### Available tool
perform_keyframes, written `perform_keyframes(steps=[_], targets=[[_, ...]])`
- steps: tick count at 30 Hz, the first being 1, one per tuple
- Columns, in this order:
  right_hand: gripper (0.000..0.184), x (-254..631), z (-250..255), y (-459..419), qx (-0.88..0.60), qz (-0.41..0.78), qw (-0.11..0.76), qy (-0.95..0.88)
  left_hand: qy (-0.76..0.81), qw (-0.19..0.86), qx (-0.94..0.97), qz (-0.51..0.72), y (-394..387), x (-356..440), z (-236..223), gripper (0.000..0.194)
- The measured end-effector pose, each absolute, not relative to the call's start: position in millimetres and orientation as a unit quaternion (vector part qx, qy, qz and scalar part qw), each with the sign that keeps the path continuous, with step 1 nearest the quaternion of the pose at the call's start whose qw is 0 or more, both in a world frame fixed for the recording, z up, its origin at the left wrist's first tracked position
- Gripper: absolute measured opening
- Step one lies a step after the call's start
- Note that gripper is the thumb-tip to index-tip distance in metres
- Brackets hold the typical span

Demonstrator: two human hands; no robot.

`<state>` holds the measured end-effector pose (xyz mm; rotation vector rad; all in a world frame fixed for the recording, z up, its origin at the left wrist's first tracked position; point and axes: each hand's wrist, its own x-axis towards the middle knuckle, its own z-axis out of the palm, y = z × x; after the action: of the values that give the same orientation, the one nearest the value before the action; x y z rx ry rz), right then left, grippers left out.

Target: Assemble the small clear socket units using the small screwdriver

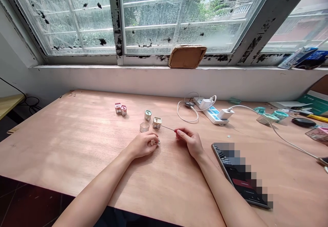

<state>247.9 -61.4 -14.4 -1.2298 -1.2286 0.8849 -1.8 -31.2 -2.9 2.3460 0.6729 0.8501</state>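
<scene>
My left hand rests low over the table with its fingers pinched on a small pale piece, mostly covered by the fingertips. In my right hand is a small screwdriver, its red handle between thumb and fingers. The thin metal shaft points left, its tip close to a small square box with a cream rim. Just beyond my left hand sits a clear faceted cup. A small box with a green rim stands behind it. Two small pink-topped boxes stand farther left.
A power strip with white chargers and cables lies toward the back. At right, a tablet lies near my forearm. Green containers, a black mouse and a pink container are farther right. Cardboard leans on the window.
</scene>
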Motion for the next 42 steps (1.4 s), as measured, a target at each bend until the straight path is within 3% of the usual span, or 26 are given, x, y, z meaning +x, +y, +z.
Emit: perform_keyframes(steps=[29,42], targets=[[0.026,244.5,-11.8,-61.5,-0.502,0.412,0.596,-0.473,0.254,0.088,0.908,0.321,-29.6,1.7,-17.1,0.011],[0.032,249.5,-15.4,-58.0,-0.503,0.432,0.598,-0.450,0.293,0.135,0.904,0.281,-30.9,-1.3,-10.8,0.015]])
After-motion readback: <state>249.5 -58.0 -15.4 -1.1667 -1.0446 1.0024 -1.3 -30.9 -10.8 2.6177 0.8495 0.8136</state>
